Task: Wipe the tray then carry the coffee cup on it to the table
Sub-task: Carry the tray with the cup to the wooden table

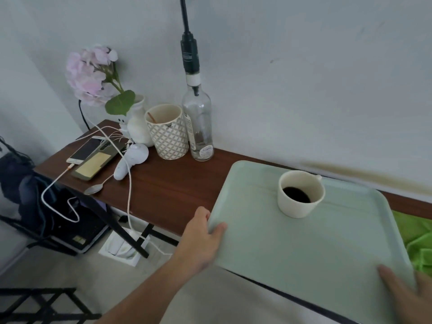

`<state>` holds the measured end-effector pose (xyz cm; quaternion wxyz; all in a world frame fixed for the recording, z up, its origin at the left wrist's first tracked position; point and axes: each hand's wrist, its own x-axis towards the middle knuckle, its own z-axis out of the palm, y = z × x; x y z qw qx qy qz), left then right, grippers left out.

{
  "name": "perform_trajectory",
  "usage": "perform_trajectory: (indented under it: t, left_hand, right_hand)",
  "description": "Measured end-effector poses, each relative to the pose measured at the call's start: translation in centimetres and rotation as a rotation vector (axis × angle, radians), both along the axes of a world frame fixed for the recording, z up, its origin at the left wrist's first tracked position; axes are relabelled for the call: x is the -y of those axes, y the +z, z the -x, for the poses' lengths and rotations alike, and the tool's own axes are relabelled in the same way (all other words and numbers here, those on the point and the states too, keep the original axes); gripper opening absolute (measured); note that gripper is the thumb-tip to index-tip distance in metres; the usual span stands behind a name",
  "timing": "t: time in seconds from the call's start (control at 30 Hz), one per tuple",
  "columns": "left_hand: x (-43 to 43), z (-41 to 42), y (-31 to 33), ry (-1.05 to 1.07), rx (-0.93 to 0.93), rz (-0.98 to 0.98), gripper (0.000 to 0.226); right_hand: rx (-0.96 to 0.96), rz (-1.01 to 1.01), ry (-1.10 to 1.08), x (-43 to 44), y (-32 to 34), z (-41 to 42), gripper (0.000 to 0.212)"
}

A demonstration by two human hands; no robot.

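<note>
A pale green tray (304, 249) is held over the right part of a dark wooden table (168, 188), its far edge near the wall. A white coffee cup (300, 194) with dark coffee stands upright on the tray's far half, handle toward the wall. My left hand (201, 239) grips the tray's left edge, thumb on top. My right hand (404, 293) grips the near right corner, thumb on the tray's surface.
On the table's left stand a white vase with a pink flower (138, 127), a patterned cup (167, 132), a glass bottle (198, 127), two phones (93, 157), a white controller (132, 162), a spoon (94, 189) and cables. A green cloth (418, 242) lies right of the tray.
</note>
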<state>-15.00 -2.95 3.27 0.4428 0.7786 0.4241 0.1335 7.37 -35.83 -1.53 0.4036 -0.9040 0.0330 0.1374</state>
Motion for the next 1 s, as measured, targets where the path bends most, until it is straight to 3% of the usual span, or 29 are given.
perform_trajectory:
  t: [0.13,0.17,0.27,0.4,0.73,1.0]
  left_hand:
    - [0.4,1.0,-0.3,0.03,0.038,0.011,0.023]
    - [0.4,1.1,-0.3,0.041,0.044,0.0,0.023]
    - [0.5,1.2,-0.1,0.063,0.06,-0.027,0.022]
    - [0.9,1.3,0.3,0.084,0.072,-0.033,0.02]
    - [1.9,1.6,2.6,-0.033,0.128,-0.028,0.003]
    - [1.8,0.2,4.0,-0.147,0.157,-0.031,0.012]
  right_hand:
    - [0.039,0.047,-0.026,-2.6,4.7,3.1,0.116]
    - [0.049,0.043,-0.015,-3.3,6.1,3.9,0.106]
    - [0.12,0.014,-0.008,-3.7,7.5,4.9,0.049]
    - [0.135,0.013,0.023,-3.2,7.8,5.5,0.025]
    - [0.134,-0.075,-0.024,-0.7,9.7,7.0,0.02]
    - [0.146,-0.14,-0.153,1.4,11.6,8.5,0.019]
